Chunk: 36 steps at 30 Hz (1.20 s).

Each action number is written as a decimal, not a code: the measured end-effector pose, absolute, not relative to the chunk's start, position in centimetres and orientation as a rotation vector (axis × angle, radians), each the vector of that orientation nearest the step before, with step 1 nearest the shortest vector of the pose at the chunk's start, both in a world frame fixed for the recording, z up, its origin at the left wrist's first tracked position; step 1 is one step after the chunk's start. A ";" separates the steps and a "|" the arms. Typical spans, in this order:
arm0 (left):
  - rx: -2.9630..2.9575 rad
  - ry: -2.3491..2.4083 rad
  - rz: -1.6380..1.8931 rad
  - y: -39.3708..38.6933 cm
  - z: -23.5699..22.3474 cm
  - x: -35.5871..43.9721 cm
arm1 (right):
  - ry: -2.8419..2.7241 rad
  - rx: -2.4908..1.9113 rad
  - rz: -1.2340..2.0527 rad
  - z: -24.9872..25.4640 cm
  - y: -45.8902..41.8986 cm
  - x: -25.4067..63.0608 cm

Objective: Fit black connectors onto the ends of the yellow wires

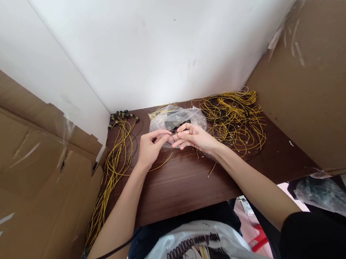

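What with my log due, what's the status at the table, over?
Left hand pinching thin dark wire. Right hand close by, grip unclear. Clear plastic bag just beyond; yellow wires tangled to the right.

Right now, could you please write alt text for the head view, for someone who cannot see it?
The left hand holds a thin dark wire beside the right hand, near a clear plastic bag on a brown table with yellow wires on both sides.
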<state>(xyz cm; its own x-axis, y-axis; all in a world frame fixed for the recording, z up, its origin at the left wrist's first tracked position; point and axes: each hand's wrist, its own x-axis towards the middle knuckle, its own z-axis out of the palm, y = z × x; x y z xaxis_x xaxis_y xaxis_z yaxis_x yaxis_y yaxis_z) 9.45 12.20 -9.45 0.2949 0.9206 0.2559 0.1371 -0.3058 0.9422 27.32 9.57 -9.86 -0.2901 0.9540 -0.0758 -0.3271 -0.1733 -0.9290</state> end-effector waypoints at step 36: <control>1.878 1.003 1.303 11.7 -10.3 10.3 | -1.154 -1.002 1.327 -10.2 9.7 26.9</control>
<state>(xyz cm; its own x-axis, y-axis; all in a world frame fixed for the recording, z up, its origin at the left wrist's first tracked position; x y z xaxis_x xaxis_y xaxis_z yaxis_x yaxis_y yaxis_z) 10.29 11.71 -10.32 0.2191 0.8579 0.4648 0.2299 -0.5083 0.8299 26.94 9.69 -10.21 -0.0857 0.9953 0.0457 -0.1835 0.0293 -0.9826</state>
